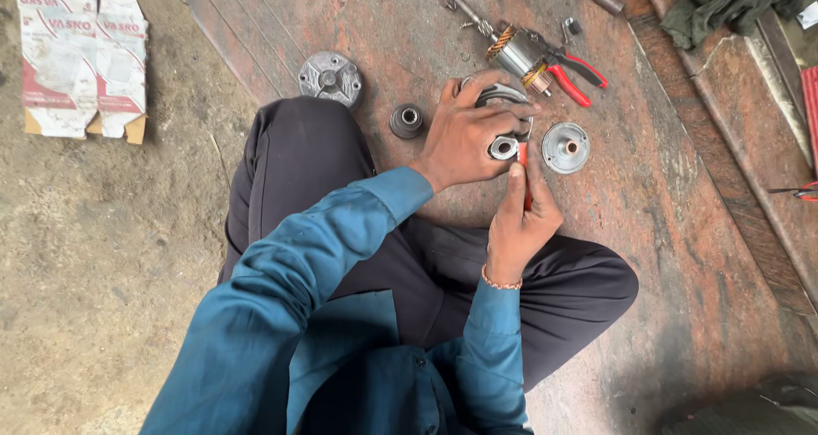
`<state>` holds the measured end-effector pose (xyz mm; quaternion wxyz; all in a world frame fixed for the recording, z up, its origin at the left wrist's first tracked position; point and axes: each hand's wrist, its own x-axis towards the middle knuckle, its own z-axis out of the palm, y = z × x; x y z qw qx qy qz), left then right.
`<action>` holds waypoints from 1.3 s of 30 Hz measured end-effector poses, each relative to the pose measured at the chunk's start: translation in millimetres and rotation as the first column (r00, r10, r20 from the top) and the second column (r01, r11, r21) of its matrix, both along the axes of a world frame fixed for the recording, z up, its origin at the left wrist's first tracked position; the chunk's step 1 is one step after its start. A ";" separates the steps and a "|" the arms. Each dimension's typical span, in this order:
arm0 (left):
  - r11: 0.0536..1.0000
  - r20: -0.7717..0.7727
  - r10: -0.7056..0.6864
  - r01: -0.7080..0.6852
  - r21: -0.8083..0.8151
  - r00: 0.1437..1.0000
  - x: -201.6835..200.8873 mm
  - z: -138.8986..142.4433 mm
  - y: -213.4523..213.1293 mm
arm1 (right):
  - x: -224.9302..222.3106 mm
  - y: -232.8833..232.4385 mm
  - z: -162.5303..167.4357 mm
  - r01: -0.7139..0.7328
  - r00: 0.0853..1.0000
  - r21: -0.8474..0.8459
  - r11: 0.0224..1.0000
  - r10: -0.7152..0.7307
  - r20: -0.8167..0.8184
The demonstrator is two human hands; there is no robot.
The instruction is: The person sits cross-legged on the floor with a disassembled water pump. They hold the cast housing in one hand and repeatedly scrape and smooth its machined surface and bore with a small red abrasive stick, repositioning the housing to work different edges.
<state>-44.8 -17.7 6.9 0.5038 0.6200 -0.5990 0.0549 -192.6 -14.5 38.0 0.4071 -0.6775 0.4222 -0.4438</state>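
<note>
A torn cardboard box (pixel 83 56) is seen at the upper left of the frame. A round metal cover (pixel 331 78) and a small dark ring (pixel 407 120) are laid on the reddish floor (pixel 682 256) near the top middle. In the middle, a gray metal part (pixel 504 143) is gripped by the left hand (pixel 464 137), fingers wrapped around it. A thin red tool (pixel 526 175) is pinched in the right hand (pixel 521 222), its tip against that part. A round metal cap (pixel 566 148) is just to the right. Red-handled pliers (pixel 569 70) are laid above it.

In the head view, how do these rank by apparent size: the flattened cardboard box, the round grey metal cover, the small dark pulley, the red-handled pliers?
1. Flattened cardboard box
2. Red-handled pliers
3. Round grey metal cover
4. Small dark pulley
</note>
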 end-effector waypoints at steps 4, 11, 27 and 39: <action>1.000 -0.015 0.013 -0.013 -0.013 1.000 -0.1 1.9 -0.6 | -0.4 -2.1 -1.2 0.007 1.000 0.012 1.000 -0.006 -0.010; 1.000 -0.020 -0.003 0.002 -0.006 1.000 0.3 -1.4 -0.2 | -4.1 0.3 -2.1 -0.029 0.999 -0.093 0.995 0.026 -0.040; 0.961 -0.128 -0.207 0.226 0.159 0.970 14.5 21.9 20.9 | -9.0 0.5 -8.6 -0.043 0.981 0.140 0.989 0.015 0.195; 0.978 -0.191 -0.087 0.120 0.168 0.978 -3.9 15.9 18.5 | -3.2 -0.7 -6.5 -0.064 0.981 0.107 0.992 0.043 0.188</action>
